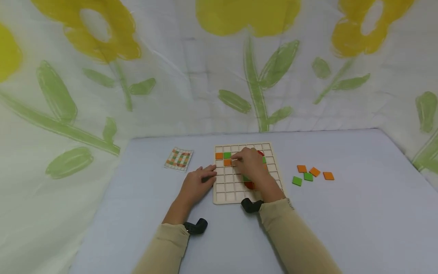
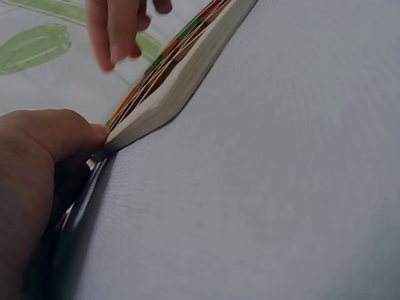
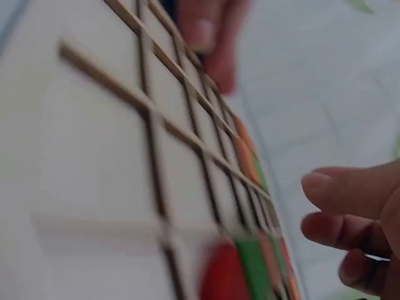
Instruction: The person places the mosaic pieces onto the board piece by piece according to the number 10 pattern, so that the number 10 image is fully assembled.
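Note:
A pale wooden grid board (image 1: 220, 188) lies on the table with coloured tiles in some of its squares. My left hand (image 1: 196, 185) rests at the board's left side, fingertips and thumb touching its edge. Over the upper middle of the board is my right hand (image 1: 251, 163), its fingertips beside an orange tile (image 1: 227, 162). In the right wrist view its thumb (image 3: 319, 184) and fingers stand apart with nothing visible between them. A green tile (image 1: 227, 155) and another orange tile (image 1: 219, 156) sit in the upper left squares. The right hand partly hides red rounded pieces (image 1: 249, 185) and other tiles.
Several loose orange tiles (image 1: 328, 176) and green tiles (image 1: 297, 180) lie right of the board. Left of it is a small card (image 1: 178, 159) printed with a coloured grid pattern. A flowered white cloth (image 1: 171, 95) hangs behind the table.

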The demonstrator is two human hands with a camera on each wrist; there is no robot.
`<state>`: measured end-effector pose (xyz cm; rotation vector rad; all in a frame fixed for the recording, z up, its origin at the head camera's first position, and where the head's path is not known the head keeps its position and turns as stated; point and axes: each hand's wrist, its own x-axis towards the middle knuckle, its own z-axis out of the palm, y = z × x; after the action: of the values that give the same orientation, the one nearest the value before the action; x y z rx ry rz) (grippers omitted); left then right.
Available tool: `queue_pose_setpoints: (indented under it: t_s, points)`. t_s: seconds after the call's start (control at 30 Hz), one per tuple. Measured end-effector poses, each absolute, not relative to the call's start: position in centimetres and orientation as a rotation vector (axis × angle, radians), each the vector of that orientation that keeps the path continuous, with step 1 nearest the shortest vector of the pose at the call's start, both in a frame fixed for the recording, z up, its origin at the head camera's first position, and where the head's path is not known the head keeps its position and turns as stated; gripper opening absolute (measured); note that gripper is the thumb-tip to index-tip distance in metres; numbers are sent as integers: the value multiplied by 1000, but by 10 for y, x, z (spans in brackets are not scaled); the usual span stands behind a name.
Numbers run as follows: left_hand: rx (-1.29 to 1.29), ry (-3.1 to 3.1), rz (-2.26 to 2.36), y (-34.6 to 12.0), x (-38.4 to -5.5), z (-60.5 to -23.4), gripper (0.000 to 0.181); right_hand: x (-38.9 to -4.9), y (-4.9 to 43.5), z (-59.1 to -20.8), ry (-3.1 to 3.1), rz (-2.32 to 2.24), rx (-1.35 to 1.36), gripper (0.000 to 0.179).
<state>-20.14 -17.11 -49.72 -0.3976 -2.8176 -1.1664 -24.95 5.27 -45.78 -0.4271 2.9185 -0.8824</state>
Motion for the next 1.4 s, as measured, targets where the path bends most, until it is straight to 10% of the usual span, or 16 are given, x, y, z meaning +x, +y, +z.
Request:
queue_pose_setpoints:
  t_s: [0.53,1.4]
  points:
    - [-342,-2845,-1106,-199,-209,-491,25,-223,213,-447,2711,-777,-117,44]
    - [-473,-2802,-1143,-167,-213,-491,25,-221,172,-444,2785,-1225,-148,16]
